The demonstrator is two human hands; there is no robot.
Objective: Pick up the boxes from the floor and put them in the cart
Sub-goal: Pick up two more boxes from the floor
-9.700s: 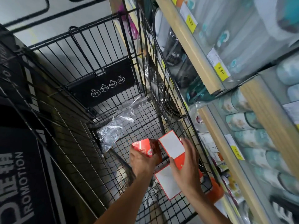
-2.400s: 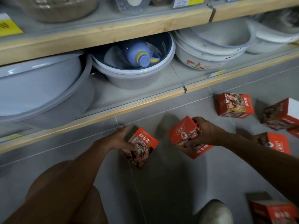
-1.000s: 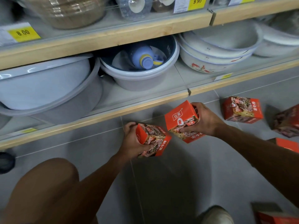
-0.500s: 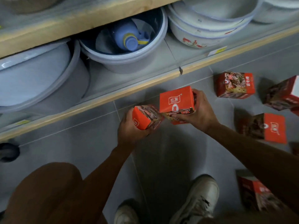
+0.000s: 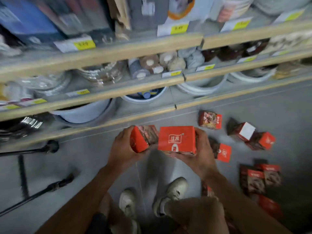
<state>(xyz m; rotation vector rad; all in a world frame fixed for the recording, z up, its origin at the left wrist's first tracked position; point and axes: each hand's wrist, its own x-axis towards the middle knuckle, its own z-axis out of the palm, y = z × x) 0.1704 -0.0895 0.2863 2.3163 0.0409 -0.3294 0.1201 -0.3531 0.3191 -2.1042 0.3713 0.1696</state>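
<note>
Motion blur smears the shelves (image 5: 101, 54), so their yellow price tags (image 5: 85, 44) cannot be read. The left hand (image 5: 122, 149) has its fingers clamped on a red box (image 5: 143, 138) tilted on edge; the right hand (image 5: 201, 154) grips a second red box (image 5: 176, 139) with white Chinese lettering, touching the first above the grey floor (image 5: 67, 159). More red boxes (image 5: 210, 119) lie scattered to the right, one partly hidden behind the right forearm.

Head view, downward over floor (image 5: 253, 107)
</note>
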